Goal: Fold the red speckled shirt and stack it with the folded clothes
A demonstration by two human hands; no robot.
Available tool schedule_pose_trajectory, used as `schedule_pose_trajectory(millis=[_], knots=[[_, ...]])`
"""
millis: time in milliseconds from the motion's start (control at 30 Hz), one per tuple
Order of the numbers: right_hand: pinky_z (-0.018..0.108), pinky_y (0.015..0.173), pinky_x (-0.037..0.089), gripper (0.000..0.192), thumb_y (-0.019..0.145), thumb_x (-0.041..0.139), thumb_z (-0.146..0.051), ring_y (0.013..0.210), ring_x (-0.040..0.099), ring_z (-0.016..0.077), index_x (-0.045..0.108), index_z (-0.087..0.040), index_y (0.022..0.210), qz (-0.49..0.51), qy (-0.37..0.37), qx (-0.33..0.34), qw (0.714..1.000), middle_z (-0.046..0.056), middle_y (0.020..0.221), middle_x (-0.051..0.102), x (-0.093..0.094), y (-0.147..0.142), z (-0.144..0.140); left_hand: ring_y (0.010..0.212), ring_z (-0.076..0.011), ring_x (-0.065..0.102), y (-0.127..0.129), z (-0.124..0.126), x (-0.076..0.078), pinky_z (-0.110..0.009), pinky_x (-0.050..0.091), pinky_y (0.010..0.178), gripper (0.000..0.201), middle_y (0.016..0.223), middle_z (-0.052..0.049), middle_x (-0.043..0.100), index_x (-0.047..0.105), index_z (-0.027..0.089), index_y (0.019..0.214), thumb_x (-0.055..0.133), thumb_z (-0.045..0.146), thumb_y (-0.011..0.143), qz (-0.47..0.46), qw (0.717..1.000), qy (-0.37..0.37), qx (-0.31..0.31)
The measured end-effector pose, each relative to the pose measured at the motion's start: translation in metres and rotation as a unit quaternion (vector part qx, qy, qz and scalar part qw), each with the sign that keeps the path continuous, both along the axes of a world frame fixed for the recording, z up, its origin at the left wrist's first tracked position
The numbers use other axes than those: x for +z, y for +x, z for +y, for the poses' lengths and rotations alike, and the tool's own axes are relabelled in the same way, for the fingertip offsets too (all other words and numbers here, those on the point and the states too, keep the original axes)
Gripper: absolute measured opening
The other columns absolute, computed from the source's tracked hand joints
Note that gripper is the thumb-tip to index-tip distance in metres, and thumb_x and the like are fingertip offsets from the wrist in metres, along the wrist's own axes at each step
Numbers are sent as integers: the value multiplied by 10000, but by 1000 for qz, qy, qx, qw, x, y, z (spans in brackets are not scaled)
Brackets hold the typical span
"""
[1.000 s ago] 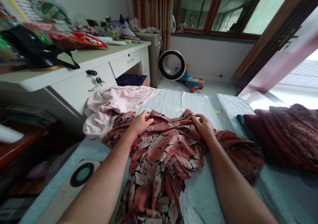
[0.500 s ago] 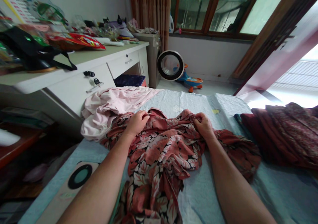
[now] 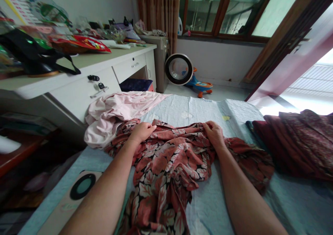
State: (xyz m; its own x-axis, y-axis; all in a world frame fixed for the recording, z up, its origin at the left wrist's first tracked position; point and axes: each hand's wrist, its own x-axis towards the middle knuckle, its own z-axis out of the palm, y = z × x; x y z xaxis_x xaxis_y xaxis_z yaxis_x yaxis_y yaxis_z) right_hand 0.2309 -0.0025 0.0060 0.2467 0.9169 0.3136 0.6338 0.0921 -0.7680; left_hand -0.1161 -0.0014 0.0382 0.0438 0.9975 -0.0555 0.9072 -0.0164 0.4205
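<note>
- At left, a pale pink cloth [image 3: 111, 110] lies crumpled on the light-blue sheet [image 3: 203, 108].
- The left hand [image 3: 142, 132] is closed, thumb and fingers pinching the far edge of the leaf-print garment [image 3: 169, 155].
- That garment lies rumpled mid-sheet.
- The right hand [image 3: 213, 133], fingers curled, grips the same edge farther right.
- At right, folded dark-red clothes [image 3: 299, 144] sit stacked beside the garment.

Bare forearms [image 3: 104, 190] taper smoothly to narrower wrists [image 3: 219, 145], a faint thin line [image 3: 134, 141] crossing the left.
</note>
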Motion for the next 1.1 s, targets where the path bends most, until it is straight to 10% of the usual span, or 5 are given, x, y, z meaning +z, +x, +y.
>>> schedule_pose_trajectory(millis=[233, 367, 600, 800, 1100], knots=[[306, 664, 431, 311, 667, 491, -317, 655, 536, 176, 627, -206, 924, 25, 2, -11, 1000, 35, 803, 636, -5, 3, 3, 817, -213, 671, -7, 4, -9, -288, 464, 784, 227, 856, -44, 743, 702, 190, 839, 527, 299, 742, -136, 989, 54, -17], [297, 666, 402, 174, 704, 509, -364, 665, 521, 170, 592, -217, 747, -58, 10, -32, 998, 38, 779, 621, -1, 5, 0, 827, -208, 669, -6, 4, -11, -292, 476, 802, 200, 873, -35, 738, 677, 195, 840, 549, 265, 703, -140, 989, 51, -8], [283, 539, 293, 516, 850, 438, -622, 554, 468, 148, 583, -210, 575, -135, -114, 43, 983, 16, 545, 547, 3, 6, -1, 819, -230, 675, -12, 5, -13, -291, 480, 737, 300, 868, -44, 726, 681, 179, 914, 607, 370, 695, -97, 995, -23, -19], [273, 533, 381, 400, 765, 574, -562, 573, 529, 166, 701, -186, 815, 44, -85, 117, 989, 10, 623, 628, 4, 3, -2, 1015, -284, 671, -15, 4, -9, -326, 480, 862, 516, 1112, -121, 723, 673, 147, 1125, 641, 417, 685, -95, 995, -39, -16], [253, 492, 392, 480, 651, 699, -624, 541, 517, 140, 646, -199, 867, 219, -41, 14, 975, -10, 654, 626, 8, -6, -1, 1121, -247, 644, -19, -3, -1, -313, 484, 936, 662, 1237, -95, 678, 568, 167, 1301, 661, 290, 657, -204, 975, -22, -87]])
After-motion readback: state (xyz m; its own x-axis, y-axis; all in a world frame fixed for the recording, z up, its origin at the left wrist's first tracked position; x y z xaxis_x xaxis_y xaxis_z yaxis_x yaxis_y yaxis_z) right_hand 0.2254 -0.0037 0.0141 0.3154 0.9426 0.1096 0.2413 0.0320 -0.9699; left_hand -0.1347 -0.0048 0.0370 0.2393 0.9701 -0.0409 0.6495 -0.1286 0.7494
